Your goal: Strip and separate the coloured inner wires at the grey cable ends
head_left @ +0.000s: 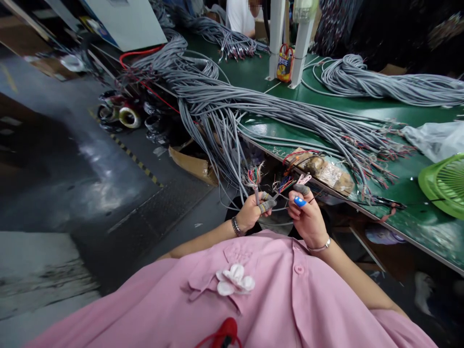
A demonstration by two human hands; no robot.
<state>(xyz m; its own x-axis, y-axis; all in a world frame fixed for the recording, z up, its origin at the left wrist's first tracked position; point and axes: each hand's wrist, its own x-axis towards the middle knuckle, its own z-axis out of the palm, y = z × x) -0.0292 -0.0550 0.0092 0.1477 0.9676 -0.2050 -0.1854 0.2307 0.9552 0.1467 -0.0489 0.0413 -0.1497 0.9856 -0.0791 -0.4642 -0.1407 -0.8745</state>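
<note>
left hand [252, 212] pinching a grey cable [256, 195] that stands roughly upright, long axis pointing away from the body, its coloured wires [254, 175] fanned out beyond the grip. right hand [309, 217] just rightward, thumb and forefinger drawn close; from where i stand, i cannot tell whether anything is pinched. a second wire bunch [285, 183] splays between the hands, nearer the right fingertips, slanting away and rightward. the green table's [427, 232] edge runs close beyond the right hand; hanging cables [228, 130] crowd beyond the left. open room lies leftward, over the floor [203, 215].
</note>
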